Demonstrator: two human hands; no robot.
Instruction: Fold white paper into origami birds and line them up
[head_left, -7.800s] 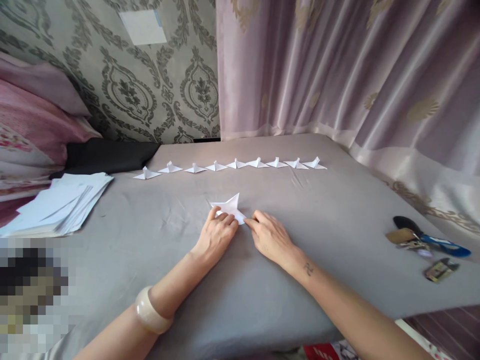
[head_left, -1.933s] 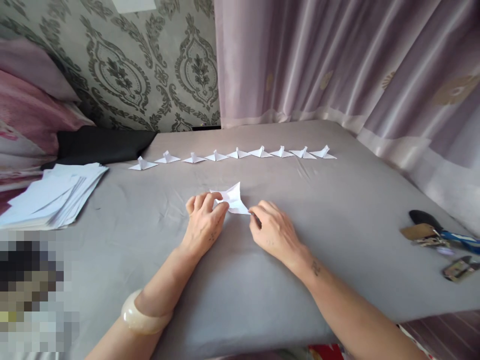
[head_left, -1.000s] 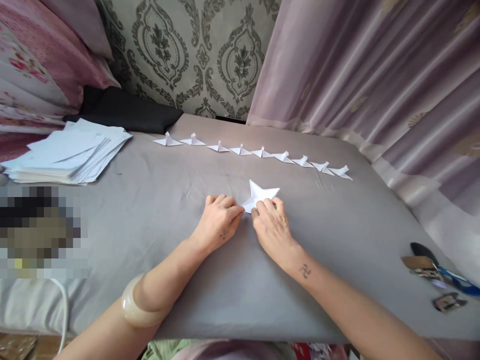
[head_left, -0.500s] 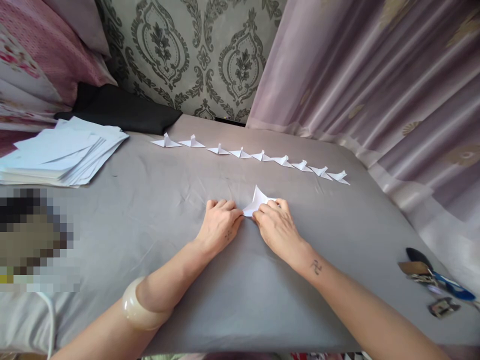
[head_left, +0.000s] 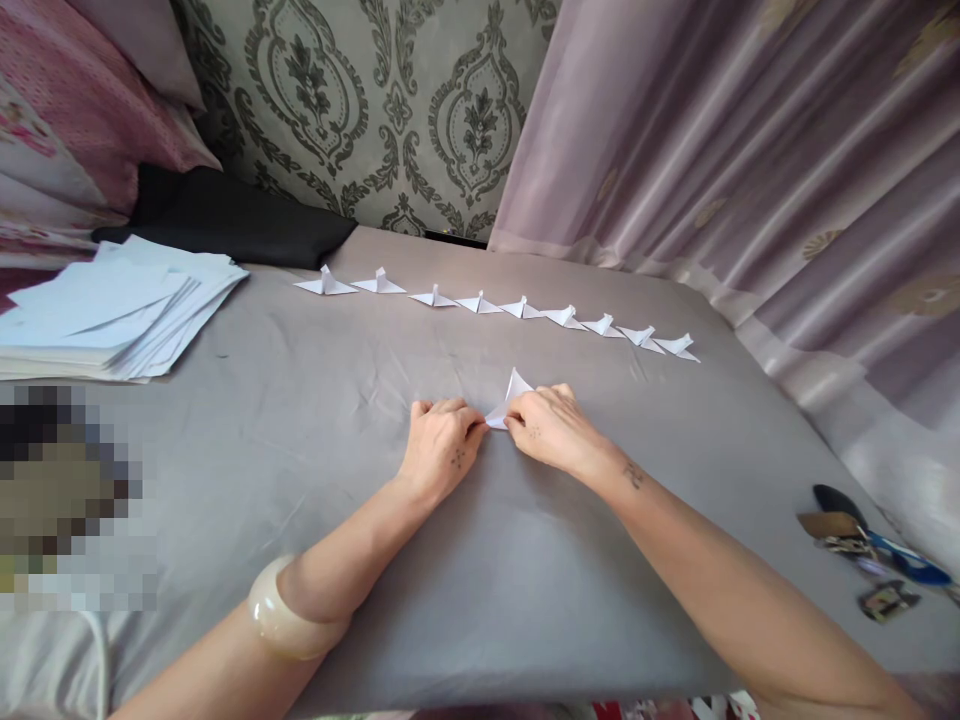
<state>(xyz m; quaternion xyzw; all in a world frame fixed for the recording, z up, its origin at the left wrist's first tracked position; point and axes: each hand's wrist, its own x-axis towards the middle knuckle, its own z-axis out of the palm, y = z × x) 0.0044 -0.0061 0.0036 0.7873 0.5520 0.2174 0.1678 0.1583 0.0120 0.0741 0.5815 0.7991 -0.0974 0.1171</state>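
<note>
Between my hands is a small folded piece of white paper [head_left: 517,386], one pointed flap standing up. My left hand [head_left: 444,445] pinches its left tip between thumb and fingers. From the right, my right hand [head_left: 553,425] is closed over the paper's right part, hiding much of it; the thumb and fingertips press near the middle. Beyond my hands, a slanting row of several folded paper birds [head_left: 478,303] stands on the grey cloth [head_left: 480,600], each with wings spread flat and an upright part.
At the left lies a stack of white paper [head_left: 112,310], with a folded black cloth [head_left: 240,215] behind it. Below the stack is a blurred-out object [head_left: 64,480]. Keys and small items [head_left: 862,545] lie at the right edge, near the purple curtain [head_left: 720,150].
My right hand has turned and shifted slightly, covering more of the paper's right side. The left hand keeps its pinch. The whole view has moved a little.
</note>
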